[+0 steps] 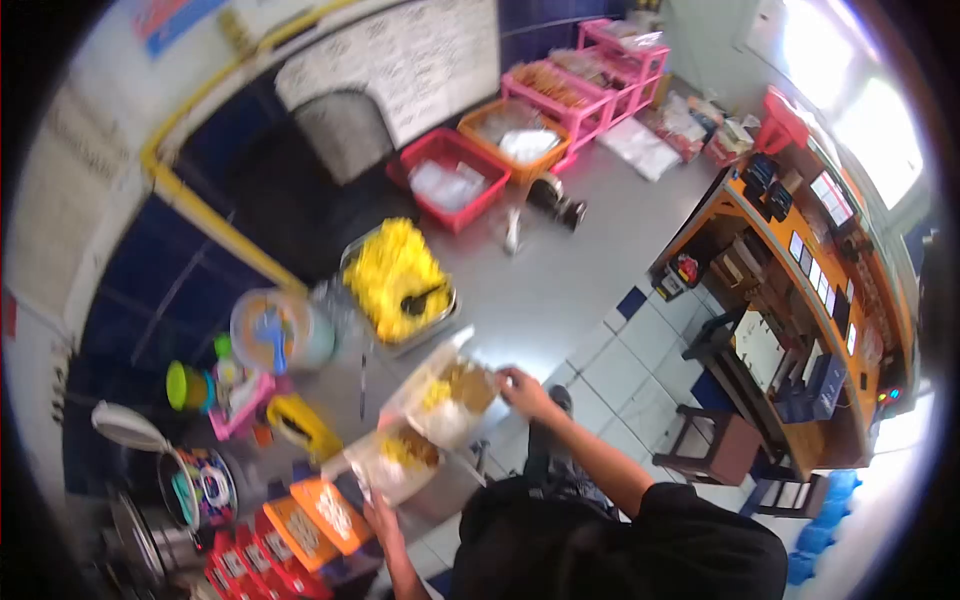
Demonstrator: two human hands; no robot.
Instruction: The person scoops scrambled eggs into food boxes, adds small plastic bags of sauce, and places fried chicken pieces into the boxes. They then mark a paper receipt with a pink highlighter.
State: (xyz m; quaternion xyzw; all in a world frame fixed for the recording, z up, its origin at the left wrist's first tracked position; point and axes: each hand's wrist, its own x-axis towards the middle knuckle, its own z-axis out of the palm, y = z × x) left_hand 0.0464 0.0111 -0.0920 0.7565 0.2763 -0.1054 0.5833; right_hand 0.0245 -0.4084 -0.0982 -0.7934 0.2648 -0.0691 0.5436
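Observation:
Two open wrappers with food lie side by side on the metal table. The upper wrapper (404,398) bears white rice, yellow pieces and a brown portion. My right hand (522,390) is closed at its right edge, beside the brown food. On the lower wrapper (375,478) are rice, yellow pieces and brown food. My left hand (381,515) is closed at its near left edge, fingertips pinching the wrapper. Just above stands a metal tray of yellow food (392,270), with a black utensil (425,298) in it.
Red basket (455,215), orange basket (545,175) and pink racks (590,118) stand at the back. A tub (310,330), yellow object (305,428), orange packs (318,520) and red boxes (262,570) are at left. A wooden counter (808,440) stands right, beside a stool (722,445).

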